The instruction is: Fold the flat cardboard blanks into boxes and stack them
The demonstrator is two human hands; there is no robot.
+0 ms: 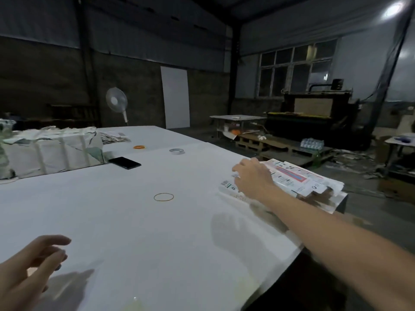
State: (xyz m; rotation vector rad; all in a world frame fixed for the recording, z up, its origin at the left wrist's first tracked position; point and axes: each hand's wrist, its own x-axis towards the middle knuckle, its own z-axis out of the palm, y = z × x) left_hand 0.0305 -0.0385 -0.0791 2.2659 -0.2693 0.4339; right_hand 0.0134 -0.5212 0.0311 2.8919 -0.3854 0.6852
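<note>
Stack of flat cardboard blanks (292,179) at table's (157,232) far right corner, long axis running left-near to right-far, part overhanging edge. Right hand (252,178) rests on stack's left end, fingers loosely spread; grip cannot be told. Left hand (29,263) low near-left, relaxed, holding nothing, well apart from stack. Rubber band (163,197) between hands; phone (124,162), tape roll (177,151) farther off. Judged: nothing blocks pull toward person.

Workshop: dark machine (314,115), wooden pallets (280,144), brick wall (45,70), littered floor (359,158).
</note>
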